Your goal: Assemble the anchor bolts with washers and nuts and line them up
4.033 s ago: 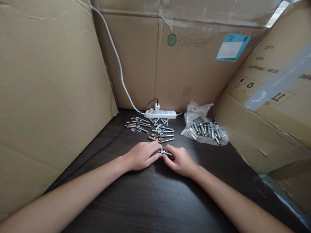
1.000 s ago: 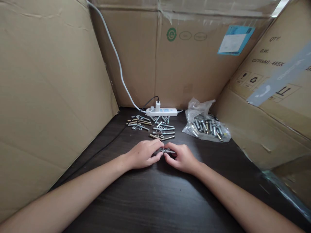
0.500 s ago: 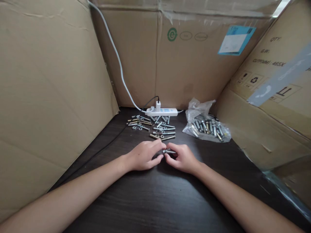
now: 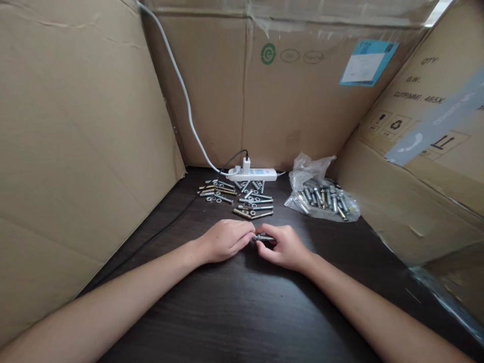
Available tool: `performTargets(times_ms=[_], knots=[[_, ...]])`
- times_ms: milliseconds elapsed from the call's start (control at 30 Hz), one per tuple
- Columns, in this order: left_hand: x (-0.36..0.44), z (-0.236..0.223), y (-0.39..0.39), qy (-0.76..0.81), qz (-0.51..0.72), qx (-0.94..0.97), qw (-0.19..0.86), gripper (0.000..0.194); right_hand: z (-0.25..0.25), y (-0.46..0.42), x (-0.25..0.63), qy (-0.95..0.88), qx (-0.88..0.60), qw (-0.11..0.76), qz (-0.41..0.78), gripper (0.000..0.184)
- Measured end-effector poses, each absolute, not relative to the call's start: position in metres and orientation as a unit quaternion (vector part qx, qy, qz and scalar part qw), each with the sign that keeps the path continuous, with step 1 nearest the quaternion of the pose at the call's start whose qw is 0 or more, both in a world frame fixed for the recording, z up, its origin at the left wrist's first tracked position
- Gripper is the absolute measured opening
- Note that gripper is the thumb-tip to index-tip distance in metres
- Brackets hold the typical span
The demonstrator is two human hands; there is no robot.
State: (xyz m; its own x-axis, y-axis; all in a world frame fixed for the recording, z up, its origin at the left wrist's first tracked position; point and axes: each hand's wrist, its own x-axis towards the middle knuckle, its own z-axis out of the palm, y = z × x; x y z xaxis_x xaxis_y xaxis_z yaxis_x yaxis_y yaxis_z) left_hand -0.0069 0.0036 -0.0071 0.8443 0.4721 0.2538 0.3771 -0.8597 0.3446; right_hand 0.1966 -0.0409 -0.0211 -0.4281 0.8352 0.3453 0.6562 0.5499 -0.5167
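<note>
Two bare hands meet at mid-table, and the change is on the left! Half a second ago the left hand point(image 4: 229, 241) had its thumb spread away from the forefinger; now that gap is gone, thumb and fingers drawn together at the left end of the silver bolt point(image 4: 266, 237). Whether they grip it I cannot tell, the fingertips hide that end. Over on the right, no such change: the right hand point(image 4: 282, 245) has the bolt pinched between thumb and forefinger, as it did then, the shaft lying roughly level and pointing back into the palm.

Now the edges. Just beyond the knuckles lie the loose bolts point(image 4: 260, 201), washers among them, reaching back almost to the white power strip point(image 4: 260, 174), and they match the earlier layout. Farther right sits the clear plastic bag point(image 4: 313, 164) with more bolts inside, well apart from the right hand. Cardboard stands on three sides: the left panel point(image 4: 83, 126), the back panel point(image 4: 212, 91), the right panel point(image 4: 385, 196). A black cable point(image 4: 166, 227) trails along the left, beyond the forearm. Widest room is on the near side, where dark wood-grain tabletop point(image 4: 242, 312) spreads between both forearms!
</note>
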Motion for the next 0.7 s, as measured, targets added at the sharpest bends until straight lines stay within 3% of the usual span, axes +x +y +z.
performTargets(times_ms=[700], knots=[[-0.0066,-0.0058,-0.0005,0.201,0.189,0.953,0.122,0.012,-0.0203,-0.04,0.196,-0.822,-0.46,0.299,0.154,0.011]])
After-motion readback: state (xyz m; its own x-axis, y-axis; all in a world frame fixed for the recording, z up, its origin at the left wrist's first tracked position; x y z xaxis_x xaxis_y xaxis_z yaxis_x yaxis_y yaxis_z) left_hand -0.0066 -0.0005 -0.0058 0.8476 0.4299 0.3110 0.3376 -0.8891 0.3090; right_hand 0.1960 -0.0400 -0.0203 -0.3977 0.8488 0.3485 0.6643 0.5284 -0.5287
